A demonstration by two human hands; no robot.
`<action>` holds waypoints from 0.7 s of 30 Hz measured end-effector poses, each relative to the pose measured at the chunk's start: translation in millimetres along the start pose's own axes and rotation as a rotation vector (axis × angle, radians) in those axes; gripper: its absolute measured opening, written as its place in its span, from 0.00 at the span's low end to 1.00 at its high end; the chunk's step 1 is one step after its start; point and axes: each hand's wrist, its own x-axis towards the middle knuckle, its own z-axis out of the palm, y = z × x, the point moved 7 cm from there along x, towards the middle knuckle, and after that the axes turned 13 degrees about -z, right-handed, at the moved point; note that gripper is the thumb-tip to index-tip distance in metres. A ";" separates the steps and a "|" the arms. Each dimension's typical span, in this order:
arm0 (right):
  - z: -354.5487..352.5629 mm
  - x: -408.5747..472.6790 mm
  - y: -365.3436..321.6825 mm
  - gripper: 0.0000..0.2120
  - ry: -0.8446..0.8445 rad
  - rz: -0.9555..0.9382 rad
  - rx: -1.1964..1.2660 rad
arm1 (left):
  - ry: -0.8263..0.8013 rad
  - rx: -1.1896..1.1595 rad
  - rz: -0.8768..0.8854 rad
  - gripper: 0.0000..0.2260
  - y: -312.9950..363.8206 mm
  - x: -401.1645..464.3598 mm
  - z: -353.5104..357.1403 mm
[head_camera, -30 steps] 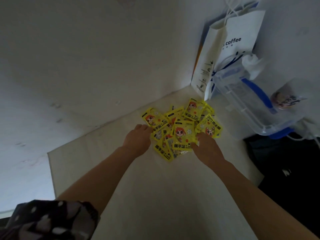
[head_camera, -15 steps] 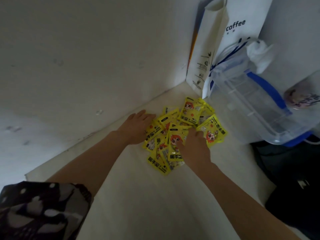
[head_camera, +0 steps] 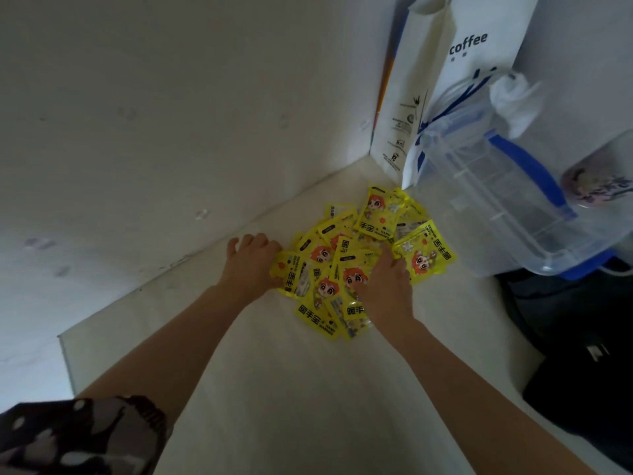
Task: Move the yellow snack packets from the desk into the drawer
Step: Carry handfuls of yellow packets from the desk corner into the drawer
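Observation:
Several yellow snack packets [head_camera: 371,217] with a red-haired cartoon face lie in a loose heap on the pale desk [head_camera: 274,389], near the back corner. My left hand [head_camera: 251,265] presses against the heap's left edge with fingers curved and apart. My right hand [head_camera: 387,289] lies palm down on the heap's right side, its fingertips tucked among the packets, so its grip is hidden. No drawer is in view.
A white paper bag [head_camera: 445,80] marked "coffee" stands in the corner behind the heap. A clear plastic box [head_camera: 479,207] with blue handles leans just right of the packets. A black bag [head_camera: 582,354] sits at the right. The wall [head_camera: 171,132] runs along the desk's left.
Both hands have moved in onto the heap from its near edge, and the packets are pushed closer together. The right hand now rests on top of them.

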 end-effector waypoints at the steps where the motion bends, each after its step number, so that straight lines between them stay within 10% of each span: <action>1: 1.0 -2.2 1.6 0.41 -0.003 0.017 0.006 | -0.002 -0.033 -0.044 0.27 -4.9 -3.9 1.9; 21: -33.8 -21.0 42.7 0.28 0.132 0.123 0.502 | 0.087 -0.590 -0.173 0.11 8.0 -42.6 -36.2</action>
